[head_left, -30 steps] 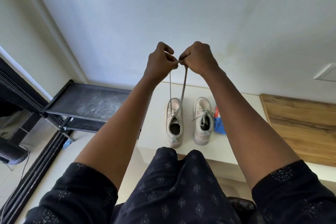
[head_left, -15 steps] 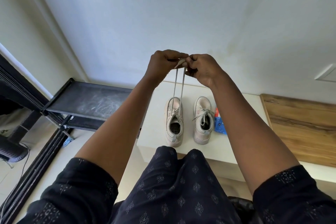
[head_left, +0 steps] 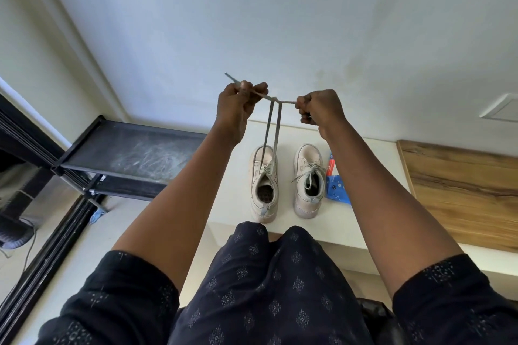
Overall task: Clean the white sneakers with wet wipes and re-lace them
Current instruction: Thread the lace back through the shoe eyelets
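High above the left sneaker (head_left: 263, 182) on the white ledge (head_left: 344, 221), its lace (head_left: 271, 131) is drawn taut, both ends crossed. One end is pinched in the left hand (head_left: 238, 103), the other in the right hand (head_left: 319, 108), fingers clamped shut. Soft, light, limp cord; best gripped near the tips. The right sneaker (head_left: 308, 179) is already tied.

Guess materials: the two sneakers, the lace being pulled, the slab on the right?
Pale cream high-top sneakers: matte, probably leather or synthetic, judging by the stitched panels. Flat grey shoelace: woven fabric, limp yet taut. Brown wood-grain slab: wood or laminate, satin sheen; can't tell which.
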`<state>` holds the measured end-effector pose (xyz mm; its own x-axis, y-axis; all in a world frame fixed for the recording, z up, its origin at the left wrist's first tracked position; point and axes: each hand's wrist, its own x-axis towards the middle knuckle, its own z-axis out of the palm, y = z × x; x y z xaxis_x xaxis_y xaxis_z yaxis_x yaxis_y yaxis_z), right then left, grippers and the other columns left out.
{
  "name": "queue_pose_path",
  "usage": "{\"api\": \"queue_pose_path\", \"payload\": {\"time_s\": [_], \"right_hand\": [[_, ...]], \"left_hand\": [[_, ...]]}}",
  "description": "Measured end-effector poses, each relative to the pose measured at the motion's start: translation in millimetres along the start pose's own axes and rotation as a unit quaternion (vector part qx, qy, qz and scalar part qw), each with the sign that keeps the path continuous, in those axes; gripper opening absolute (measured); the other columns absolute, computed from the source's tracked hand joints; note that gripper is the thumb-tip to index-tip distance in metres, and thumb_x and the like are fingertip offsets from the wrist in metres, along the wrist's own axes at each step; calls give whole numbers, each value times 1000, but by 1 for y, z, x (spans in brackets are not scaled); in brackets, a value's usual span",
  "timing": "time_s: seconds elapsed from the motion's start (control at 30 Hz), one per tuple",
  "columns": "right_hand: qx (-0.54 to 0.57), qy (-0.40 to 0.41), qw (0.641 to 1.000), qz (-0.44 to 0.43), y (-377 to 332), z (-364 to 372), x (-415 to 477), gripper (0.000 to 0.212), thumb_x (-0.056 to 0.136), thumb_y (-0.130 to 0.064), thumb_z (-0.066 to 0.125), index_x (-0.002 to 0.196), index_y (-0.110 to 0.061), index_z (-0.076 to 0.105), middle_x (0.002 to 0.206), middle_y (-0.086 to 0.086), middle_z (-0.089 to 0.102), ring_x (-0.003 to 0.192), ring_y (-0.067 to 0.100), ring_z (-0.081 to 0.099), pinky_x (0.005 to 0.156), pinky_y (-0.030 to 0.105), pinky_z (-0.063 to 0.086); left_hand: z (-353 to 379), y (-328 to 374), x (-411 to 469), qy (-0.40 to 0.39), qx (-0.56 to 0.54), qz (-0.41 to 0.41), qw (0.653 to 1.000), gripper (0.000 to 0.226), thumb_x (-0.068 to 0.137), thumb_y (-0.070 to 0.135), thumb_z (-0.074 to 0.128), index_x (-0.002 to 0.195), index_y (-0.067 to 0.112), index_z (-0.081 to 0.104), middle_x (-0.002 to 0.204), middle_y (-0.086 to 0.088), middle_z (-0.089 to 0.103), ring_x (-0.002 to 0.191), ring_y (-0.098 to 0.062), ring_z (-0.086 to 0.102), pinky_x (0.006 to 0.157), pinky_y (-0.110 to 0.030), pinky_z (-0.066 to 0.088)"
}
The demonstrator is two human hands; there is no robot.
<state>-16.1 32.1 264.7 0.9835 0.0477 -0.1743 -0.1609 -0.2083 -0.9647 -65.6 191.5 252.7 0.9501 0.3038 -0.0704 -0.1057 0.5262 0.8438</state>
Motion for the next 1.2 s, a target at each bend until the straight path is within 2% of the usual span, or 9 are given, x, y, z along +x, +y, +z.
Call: {"api": "queue_pose_path", "payload": {"time_s": [0.13,0.23,0.37,0.43,0.5,0.63,0.8,1.0,1.2], "right_hand": [[152,33,983,96,12,0,3,36,89,12,28,64,-7,45,64,7,45,60,23,53,62,31,48],[389,48,905,168,20,3,3,33,94,15,22,77,-1,45,68,11,41,73,34,59,77,50,50],[514,46,841,166,31,13,5,38,93,12,16,69,-8,38,68,7,34,55,18,37,60,37,43],[408,34,906,106,39,10,9,36,93,8,26,65,-11,35,64,2,30,48,12,28,49,26,30],[125,17,992,-7,46,1,14,28,93,-8,49,67,-14,45,62,-2,35,45,8,32,49,23,29],[-330,-98,922,-175,64,-4,23,17,79,-22,74,72,-13,62,80,5,55,67,11,43,55,18,29],[-435,-118,880,-151,79,-11,39,31,72,-18,80,83,6,64,64,-12,43,59,1,41,51,22,25],[-509,-50,853,-105,100,-32,47,17,75,-17,71,81,-2,69,88,15,62,89,34,60,68,31,45],[-559,-46,827,-36,124,-53,46,12,71,-16,67,66,-5,63,79,17,61,84,37,60,64,27,39]], "left_hand": [[-10,-8,2,84,-99,-62,990,27,104,14,32,80,14,46,74,-2,68,70,-14,68,69,-30,53],[-16,-13,8,129,-216,-74,965,30,103,11,34,75,11,45,57,-1,50,51,-15,52,68,-35,54],[-20,-16,13,160,-173,-66,970,32,103,15,33,72,12,41,48,2,35,41,-11,31,46,-21,37],[-28,-15,16,155,48,-12,987,29,102,19,36,75,14,43,54,2,35,44,-9,31,46,-21,29],[-38,-12,18,123,320,61,937,22,99,22,42,79,16,49,61,3,45,52,-11,39,51,-23,31],[-52,-14,20,36,589,109,800,14,92,24,58,86,12,62,63,3,52,61,-17,45,51,-19,31],[-67,-29,22,-5,719,86,690,26,85,37,66,101,17,72,96,-16,59,94,-29,56,71,-25,35],[-98,-42,22,-16,791,35,610,39,81,49,66,98,16,74,96,-16,61,103,-29,53,79,-30,40],[-134,-50,17,60,787,-19,613,29,84,37,68,66,14,64,70,-8,57,81,-27,57,59,-27,36]]}}
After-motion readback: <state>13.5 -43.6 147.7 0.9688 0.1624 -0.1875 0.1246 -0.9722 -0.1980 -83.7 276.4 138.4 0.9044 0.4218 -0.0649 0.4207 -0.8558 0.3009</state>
